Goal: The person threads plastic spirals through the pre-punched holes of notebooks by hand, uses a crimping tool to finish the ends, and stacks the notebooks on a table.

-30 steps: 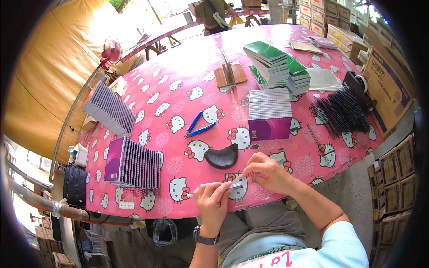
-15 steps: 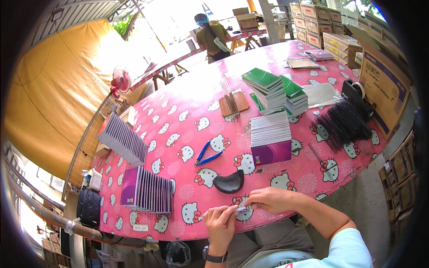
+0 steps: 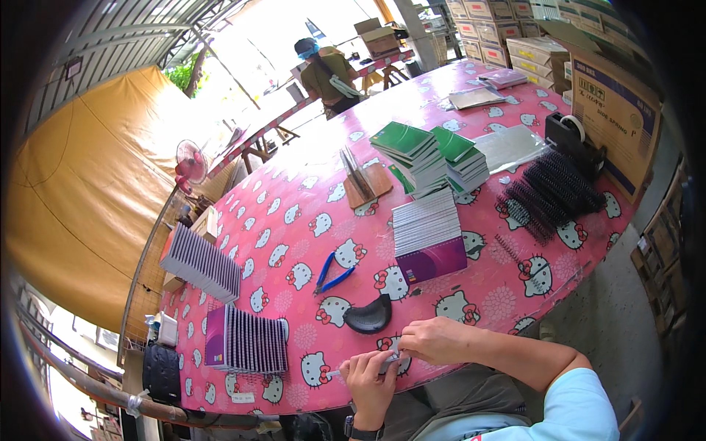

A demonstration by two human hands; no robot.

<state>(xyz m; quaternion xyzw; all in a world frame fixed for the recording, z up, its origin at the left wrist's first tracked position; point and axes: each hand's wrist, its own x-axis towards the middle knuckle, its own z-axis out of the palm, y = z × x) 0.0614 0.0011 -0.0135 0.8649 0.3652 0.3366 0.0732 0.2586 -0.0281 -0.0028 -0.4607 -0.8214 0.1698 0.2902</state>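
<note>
At the near edge of a pink cartoon-cat tablecloth, my left hand and my right hand are closed together on a small pale strip, too small to tell what it is. A black curved piece lies just beyond my hands. Blue-handled pliers lie further out. A fanned row of purple notebooks stands left of my left hand.
A purple-fronted notebook stack, green notebook piles, black spiral coils, a tape dispenser and a cardboard box fill the right side. Another fanned stack sits far left. A person works at a far table.
The view has tilted upward, so my hands now sit lower in the picture. Both hands stay together on the small strip; the things on the table have not moved.
</note>
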